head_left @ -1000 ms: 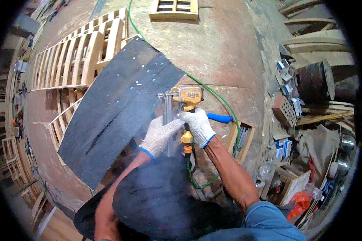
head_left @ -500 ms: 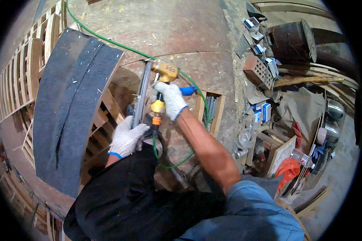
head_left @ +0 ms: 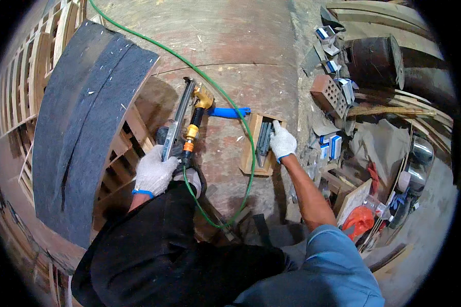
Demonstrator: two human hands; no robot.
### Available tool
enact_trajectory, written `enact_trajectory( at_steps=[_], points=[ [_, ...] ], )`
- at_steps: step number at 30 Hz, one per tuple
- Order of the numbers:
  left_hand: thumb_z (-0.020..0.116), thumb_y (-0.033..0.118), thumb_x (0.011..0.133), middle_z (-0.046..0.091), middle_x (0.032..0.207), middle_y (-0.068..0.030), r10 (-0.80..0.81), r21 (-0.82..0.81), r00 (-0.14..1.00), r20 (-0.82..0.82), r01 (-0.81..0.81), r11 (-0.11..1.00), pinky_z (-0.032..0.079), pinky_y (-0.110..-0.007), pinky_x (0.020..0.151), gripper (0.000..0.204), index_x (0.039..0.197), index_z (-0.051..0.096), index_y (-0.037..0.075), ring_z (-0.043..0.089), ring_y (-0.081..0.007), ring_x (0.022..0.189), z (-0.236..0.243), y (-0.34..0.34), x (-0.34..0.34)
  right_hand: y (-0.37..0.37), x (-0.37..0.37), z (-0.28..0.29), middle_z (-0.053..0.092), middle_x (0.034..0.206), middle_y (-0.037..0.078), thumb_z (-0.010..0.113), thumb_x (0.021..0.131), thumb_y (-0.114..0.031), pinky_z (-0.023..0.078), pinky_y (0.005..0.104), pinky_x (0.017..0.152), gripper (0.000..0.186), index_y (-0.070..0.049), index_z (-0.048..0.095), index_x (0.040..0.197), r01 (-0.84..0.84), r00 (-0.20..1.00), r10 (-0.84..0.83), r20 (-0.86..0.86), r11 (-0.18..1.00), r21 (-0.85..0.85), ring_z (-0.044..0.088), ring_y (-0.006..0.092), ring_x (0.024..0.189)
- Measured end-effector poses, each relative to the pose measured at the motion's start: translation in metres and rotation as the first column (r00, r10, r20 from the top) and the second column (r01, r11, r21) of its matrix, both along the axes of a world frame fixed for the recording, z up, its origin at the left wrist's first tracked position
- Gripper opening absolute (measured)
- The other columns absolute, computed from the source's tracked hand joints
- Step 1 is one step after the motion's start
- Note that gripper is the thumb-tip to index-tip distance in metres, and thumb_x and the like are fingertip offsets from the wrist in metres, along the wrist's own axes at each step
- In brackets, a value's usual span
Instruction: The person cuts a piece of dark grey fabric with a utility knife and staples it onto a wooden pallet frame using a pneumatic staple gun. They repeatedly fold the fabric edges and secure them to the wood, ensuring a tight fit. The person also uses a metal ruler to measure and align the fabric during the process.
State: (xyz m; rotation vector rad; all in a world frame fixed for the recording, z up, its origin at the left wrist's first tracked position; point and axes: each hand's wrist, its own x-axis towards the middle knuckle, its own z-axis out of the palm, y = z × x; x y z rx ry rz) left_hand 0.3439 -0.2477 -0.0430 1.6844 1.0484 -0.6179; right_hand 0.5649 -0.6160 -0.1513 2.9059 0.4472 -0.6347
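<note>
Steady yellow nail gun (head_left: 204, 97), left of wooden box (head_left: 246, 162), with left hand (head_left: 155, 171) closed around near end of long magazine (head_left: 178, 121). Reach over box's right side with partly curled fingers of right hand (head_left: 282, 141); cannot tell whether gripping anything. Keep dark strips (head_left: 264, 139), lying lengthwise inside box, straight and unbroken when handling. Mind green hose (head_left: 252, 153), crossing box's left wall.

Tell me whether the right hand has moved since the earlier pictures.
Yes, rightward: from the pneumatic nail gun, left of the wooden box, the right hand has reached the box's right side.
</note>
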Motion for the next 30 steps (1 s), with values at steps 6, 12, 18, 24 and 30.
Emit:
enact_trajectory(
  at_steps=[6, 12, 18, 24, 30],
  points=[
    [0.065, 0.034, 0.086, 0.071, 0.098, -0.0257, -0.068, 0.031, 0.997, -0.02, 0.069, 0.997, 0.052, -0.048, 0.087, 0.038, 0.108, 0.069, 0.003, 0.068, -0.0437, 0.098, -0.004, 0.005, 0.001, 0.005, 0.025, -0.008, 0.073, 0.089, 0.024, 0.058, 0.089, -0.02, 0.056, 0.0569, 0.073, 0.017, -0.009, 0.064, 0.101, -0.149, 0.986, 0.133, -0.104, 0.974, -0.169, 0.072, 0.0443, 0.084],
    [0.066, 0.033, 0.088, 0.069, 0.09, -0.021, -0.037, 0.02, 0.999, -0.011, 0.037, 0.999, 0.052, -0.046, 0.078, 0.036, 0.105, 0.068, 0.001, 0.067, -0.0367, 0.086, -0.018, 0.006, -0.013, 0.014, -0.009, 0.01, 0.073, 0.087, 0.022, 0.061, 0.09, -0.028, 0.055, 0.056, 0.071, 0.021, -0.009, 0.068, 0.093, -0.129, 0.991, 0.131, -0.032, 0.99, 0.049, 0.071, 0.044, 0.079],
    [0.069, 0.027, 0.088, 0.07, 0.081, -0.0141, -0.069, 0.098, 0.996, 0.054, 0.064, 0.993, 0.053, -0.039, 0.07, 0.034, 0.108, 0.068, -0.001, 0.068, -0.0247, 0.074, -0.015, 0.002, -0.016, 0.007, -0.072, -0.007, 0.074, 0.093, 0.024, 0.061, 0.09, -0.046, 0.057, 0.0544, 0.082, 0.043, -0.006, 0.077, 0.091, 0.027, 0.945, -0.093, -0.315, 0.978, -0.206, 0.072, 0.0446, 0.09],
    [0.07, 0.035, 0.085, 0.071, 0.095, -0.0243, -0.197, 0.14, 0.98, 0.009, 0.194, 0.971, 0.053, -0.048, 0.085, 0.04, 0.112, 0.068, 0.005, 0.069, -0.043, 0.096, 0.015, 0.004, 0.002, -0.008, -0.098, -0.022, 0.072, 0.09, 0.023, 0.059, 0.093, -0.046, 0.054, 0.055, 0.08, 0.04, -0.008, 0.072, 0.091, 0.159, 0.974, -0.176, -0.145, 0.98, -0.119, 0.07, 0.0445, 0.09],
    [0.066, 0.037, 0.087, 0.071, 0.094, -0.0242, -0.272, 0.187, 0.962, 0.025, 0.263, 0.946, 0.052, -0.052, 0.082, 0.038, 0.111, 0.067, 0.008, 0.068, -0.0454, 0.094, 0.015, 0.007, 0.002, -0.022, -0.081, -0.008, 0.072, 0.089, 0.019, 0.062, 0.094, -0.038, 0.053, 0.0541, 0.076, 0.028, -0.011, 0.068, 0.089, 0.155, 0.986, -0.145, -0.077, 0.979, 0.133, 0.069, 0.0428, 0.085]
  ],
)
